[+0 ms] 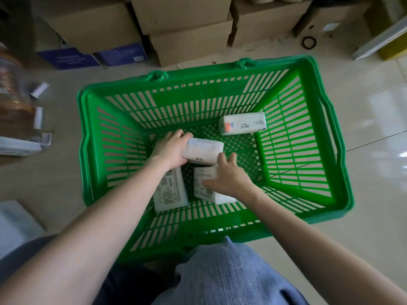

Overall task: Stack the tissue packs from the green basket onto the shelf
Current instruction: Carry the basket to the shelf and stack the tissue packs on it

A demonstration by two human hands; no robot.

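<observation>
Item 1, green basket (317,133): slatted plastic, stands on the tiled floor (374,216) with handles folded down along the far rim; holds four white tissue packs on its lattice bottom. Risk: light and largely emptied, it may skid or tip if a pack snags the slats on the way up

Item 2, cardboard boxes (189,29): stacked beyond the basket, well apart from both hands; no part in the task. The shelf itself cannot be told with certainty; a blurred ledge with goods sits at the left edge

Item 3, near-left pack (170,192): lies flat, printed face up, partly under the left forearm. Untouched

Item 4, near-right pack (203,186): lies just beside item 3. The right hand (229,178) rests on it, thumb across its label, fingers (222,159) spread and reaching toward item 5; whether it truly grips cannot be told. Risk: a loose hold on slick film lets the pack slide out on lifting

Item 5, centre pack (206,150): tilted, its left end gripped by the left hand (170,149), fingers curled over the top, thumb beneath. Risk: held by one end only, the soft pack may sag, twist free and drop back

Item 6, far pack (242,123): alone in the far right corner, well apart from the hands; easily overlooked
</observation>
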